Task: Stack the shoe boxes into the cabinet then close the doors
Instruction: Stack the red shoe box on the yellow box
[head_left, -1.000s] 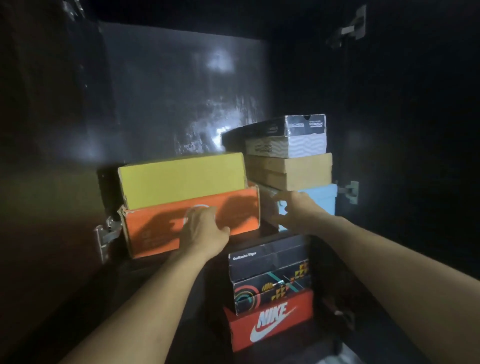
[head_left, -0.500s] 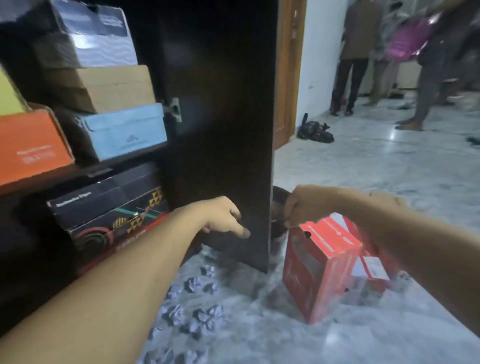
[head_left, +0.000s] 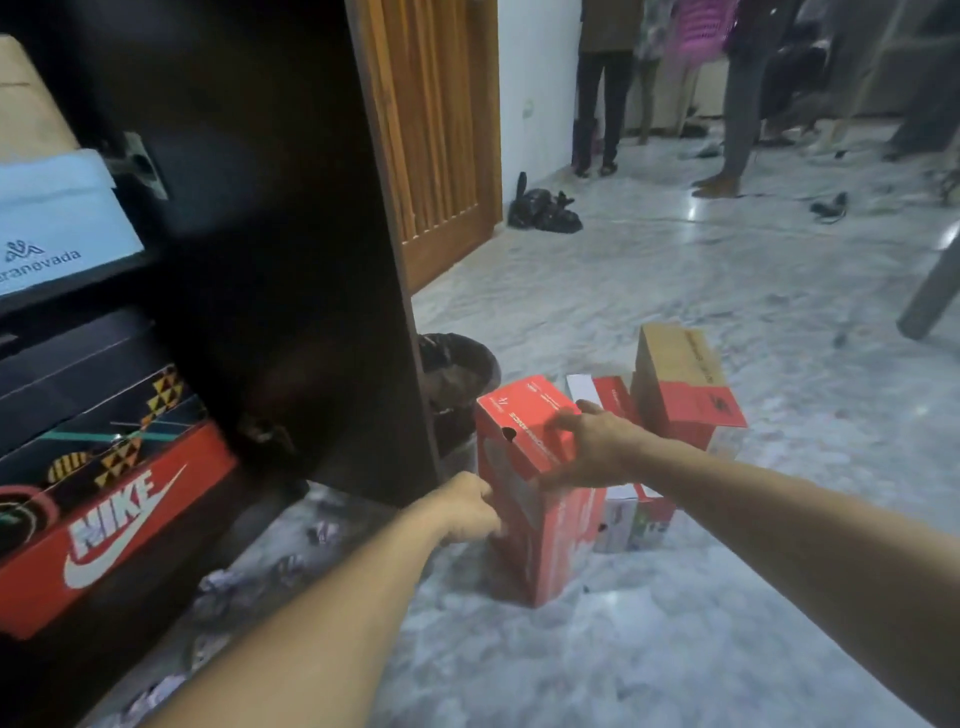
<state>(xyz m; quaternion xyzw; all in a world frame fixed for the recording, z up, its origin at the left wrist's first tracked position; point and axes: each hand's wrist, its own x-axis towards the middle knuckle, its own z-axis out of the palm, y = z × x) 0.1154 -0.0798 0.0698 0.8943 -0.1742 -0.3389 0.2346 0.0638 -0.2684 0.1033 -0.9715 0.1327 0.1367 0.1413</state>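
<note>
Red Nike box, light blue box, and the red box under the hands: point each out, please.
Red Nike box (head_left: 111, 540): head view, logo face.
Light blue box (head_left: 57, 228): head view, front face.
Upright red box (head_left: 524, 431): head view, top panel.

Probably home: cabinet (head_left: 291, 260), marble floor (head_left: 675, 312)
</note>
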